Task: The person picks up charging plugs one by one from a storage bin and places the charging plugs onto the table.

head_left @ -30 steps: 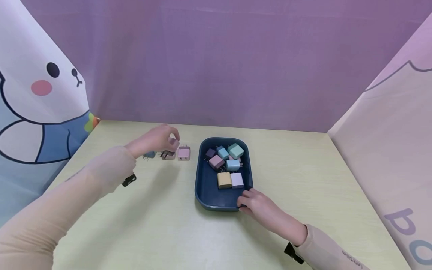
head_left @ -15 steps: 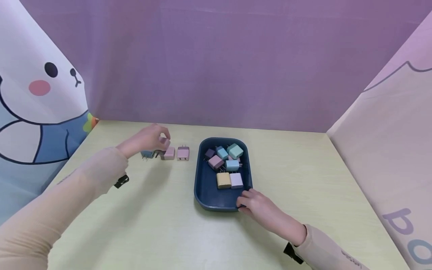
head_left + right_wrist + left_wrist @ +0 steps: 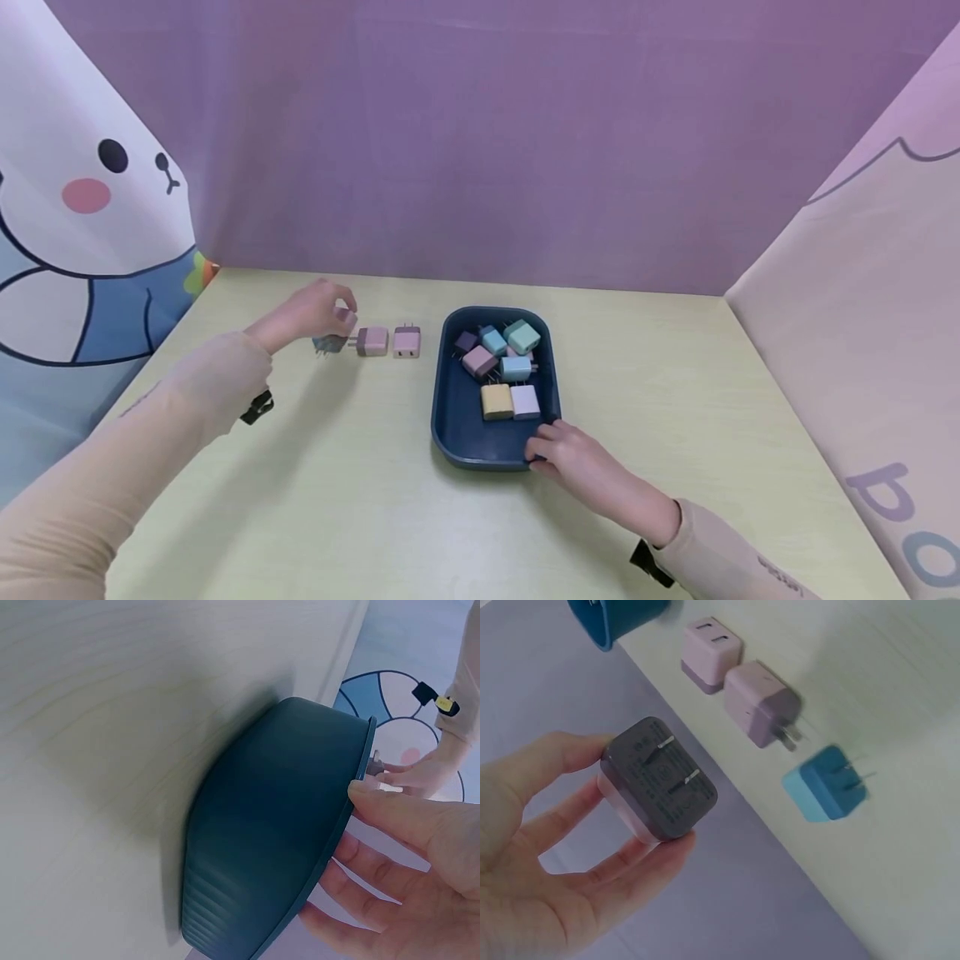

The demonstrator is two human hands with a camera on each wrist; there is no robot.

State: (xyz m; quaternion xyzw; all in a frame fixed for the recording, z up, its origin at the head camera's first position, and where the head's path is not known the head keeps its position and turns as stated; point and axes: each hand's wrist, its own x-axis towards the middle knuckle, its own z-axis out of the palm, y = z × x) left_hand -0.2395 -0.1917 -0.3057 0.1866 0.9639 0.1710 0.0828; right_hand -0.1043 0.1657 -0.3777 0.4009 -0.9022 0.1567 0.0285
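My left hand [image 3: 307,315] pinches a pink charger plug [image 3: 660,780] between thumb and fingers, above the table at the left. In the left wrist view its dark prong face and two metal prongs show. Below it on the table lies a blue charger plug [image 3: 825,784]. To the right of that, a pink charger plug [image 3: 372,342] lies with its prongs toward the left, beside another pink charger plug [image 3: 407,343]. My right hand [image 3: 576,457] grips the rim of a dark blue tray [image 3: 457,429] at its near right corner; the tray's outer wall fills the right wrist view.
Inside the tray are several charger plugs, among them a yellow plug [image 3: 497,402], a white plug [image 3: 526,402] and a green plug [image 3: 523,336]. The pale tabletop [image 3: 660,383] ends at a purple curtain [image 3: 510,150]; printed cloth hangs at both sides.
My left hand has moved left with the pink charger plug, from above the pink plugs to above the blue one. The right hand and the tray have stayed in place.
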